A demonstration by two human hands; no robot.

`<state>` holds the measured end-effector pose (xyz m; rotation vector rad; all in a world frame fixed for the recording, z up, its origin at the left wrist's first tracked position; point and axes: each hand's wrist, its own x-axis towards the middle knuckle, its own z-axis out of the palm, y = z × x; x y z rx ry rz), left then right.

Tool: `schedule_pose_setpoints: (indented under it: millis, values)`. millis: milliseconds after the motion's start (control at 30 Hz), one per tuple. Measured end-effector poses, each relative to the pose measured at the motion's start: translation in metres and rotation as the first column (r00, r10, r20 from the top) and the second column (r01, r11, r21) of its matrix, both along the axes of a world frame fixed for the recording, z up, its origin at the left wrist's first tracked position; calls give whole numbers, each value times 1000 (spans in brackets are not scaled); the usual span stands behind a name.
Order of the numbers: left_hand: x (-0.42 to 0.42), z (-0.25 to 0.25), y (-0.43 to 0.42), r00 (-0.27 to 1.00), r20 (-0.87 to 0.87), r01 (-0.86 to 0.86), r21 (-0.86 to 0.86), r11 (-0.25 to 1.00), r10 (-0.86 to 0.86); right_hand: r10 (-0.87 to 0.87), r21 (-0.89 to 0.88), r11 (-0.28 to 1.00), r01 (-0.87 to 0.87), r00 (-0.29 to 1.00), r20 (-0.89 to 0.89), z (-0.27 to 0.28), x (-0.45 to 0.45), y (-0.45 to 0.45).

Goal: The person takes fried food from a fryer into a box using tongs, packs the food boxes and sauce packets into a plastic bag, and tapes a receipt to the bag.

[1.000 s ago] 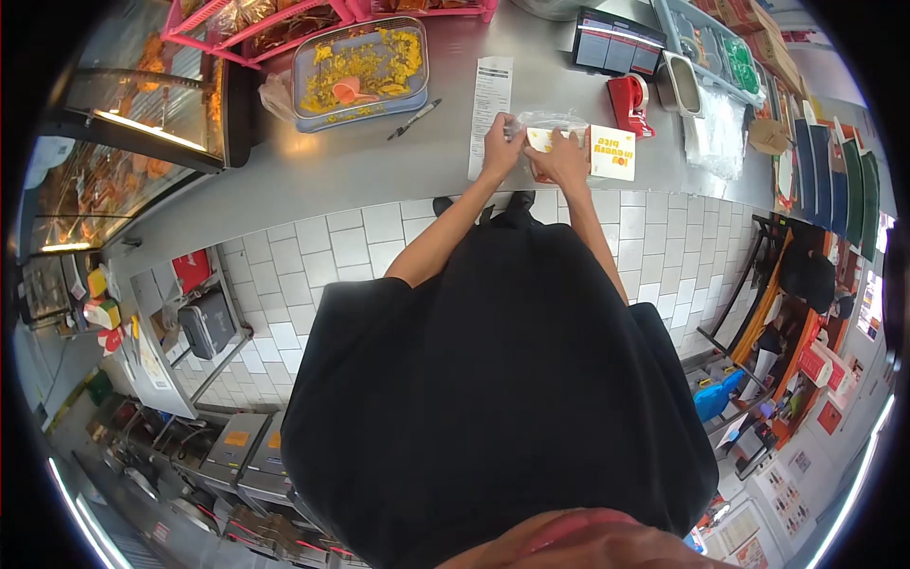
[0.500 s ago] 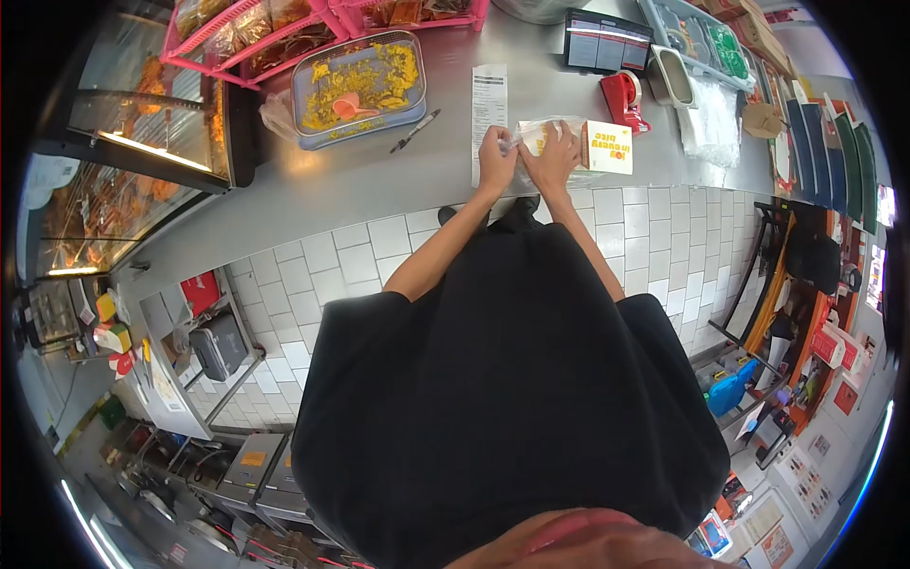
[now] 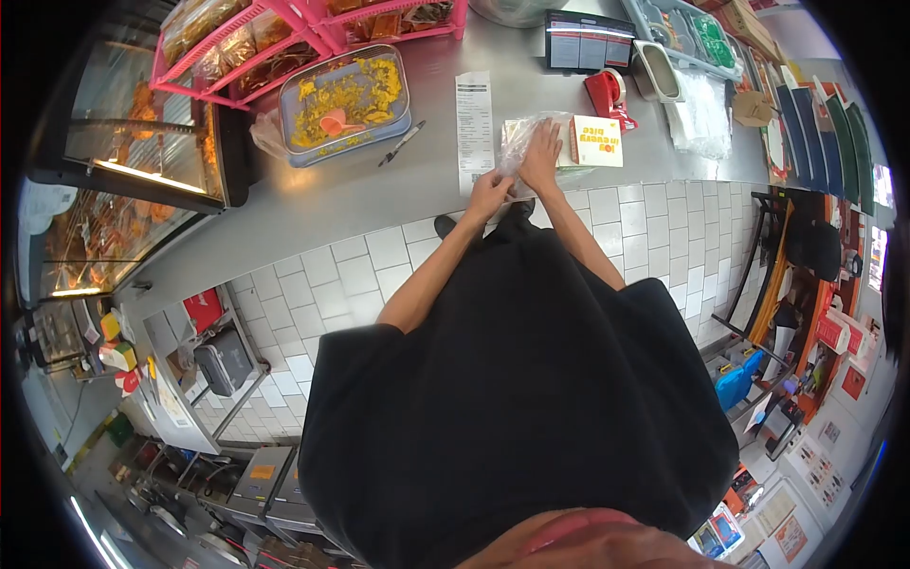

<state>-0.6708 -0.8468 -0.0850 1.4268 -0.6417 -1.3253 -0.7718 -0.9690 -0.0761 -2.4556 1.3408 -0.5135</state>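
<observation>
A clear plastic bag (image 3: 517, 142) lies round two boxes side by side on the steel counter. The right box (image 3: 597, 141) is white with yellow and orange lettering. My left hand (image 3: 490, 192) pinches the bag's edge near the counter's front. My right hand (image 3: 541, 156) lies spread on top of the left box, its fingers apart over the plastic. A long printed receipt (image 3: 475, 128) is flat on the counter just left of the bag.
A tray of yellow food (image 3: 284, 119) with a pink scoop, a pen (image 3: 402, 143) and pink baskets (image 3: 237, 95) are on the left. A red tape dispenser (image 3: 607, 99), a screen (image 3: 589, 43), a metal container (image 3: 658, 72) and plastic bags (image 3: 700, 127) stand at the right.
My left hand has drawn the bag's edge down toward the counter's front. My right hand has flattened on the left box. The whole view has shifted slightly.
</observation>
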Motion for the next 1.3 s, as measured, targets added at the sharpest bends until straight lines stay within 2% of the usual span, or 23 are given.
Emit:
schedule_pose_setpoints:
  millis: [33,67,133,167,233,267,333,367,433,467,500,533,567,633,700,800,900,1000,1167,1267,1300]
  values:
    - [0,-4,-2,993,114,-28,21,999,26,24,62,998,-30,995,101,4,-2,-3]
    - [-2,-9,-3,974,224,-58,43,997,47,43,100,994,-54,993,107,7,-8,0]
    - [-8,6,-10,877,430,-192,-98,977,215,84,179,978,-103,990,114,41,-20,12]
    - [-11,16,-15,801,516,-247,-178,953,304,119,101,988,-120,993,19,33,-24,12]
    - [-17,15,-26,857,427,-235,-174,956,288,173,-47,982,-183,971,-166,12,-26,14]
    - [-18,15,-31,880,385,-227,-176,958,280,201,-27,978,-209,963,-179,7,-28,9]
    - [-18,25,-34,910,358,-196,-75,978,210,251,10,967,-254,947,-202,20,-29,-3]
    - [-17,31,-36,924,340,-177,-26,984,176,209,38,978,-206,975,-73,32,-35,-8]
    - [-21,27,-37,840,480,-213,-136,968,252,98,120,985,-120,980,172,96,-44,-16]
    - [-22,25,-36,789,542,-222,-188,957,290,65,-105,994,-39,964,256,109,-51,-27]
    - [-22,25,-37,801,531,-205,-191,960,277,-14,-220,974,62,977,210,109,-64,-43]
    - [-21,26,-40,813,521,-187,-193,963,262,-96,-212,970,116,990,102,109,-82,-60]
    - [-20,26,-42,826,508,-168,-193,967,245,-159,-280,950,140,986,-44,104,-96,-73]
    - [-22,24,-44,832,501,-168,-181,969,238,-197,160,972,171,966,168,95,-112,-83]
    - [-23,26,-42,830,516,-151,-156,976,211,-320,564,821,84,886,335,87,-123,-87]
    - [-23,29,-44,803,572,-124,-113,986,166,-288,748,659,82,946,150,82,-138,-84]
    - [-29,29,-47,794,592,-116,-73,991,136,-391,793,604,79,896,209,75,-138,-72]
    - [-31,33,-52,833,549,-68,-7,998,61,-469,744,634,211,870,152,73,-136,-70]
    - [-53,31,-63,841,541,-14,40,999,-10,-487,742,622,251,866,115,80,-148,-79]
    - [-58,33,-66,600,800,-3,-7,1000,7,-365,660,724,198,923,123,66,-161,-89]
    - [-60,51,-69,545,838,4,-35,999,27,-322,672,713,202,945,56,68,-162,-92]
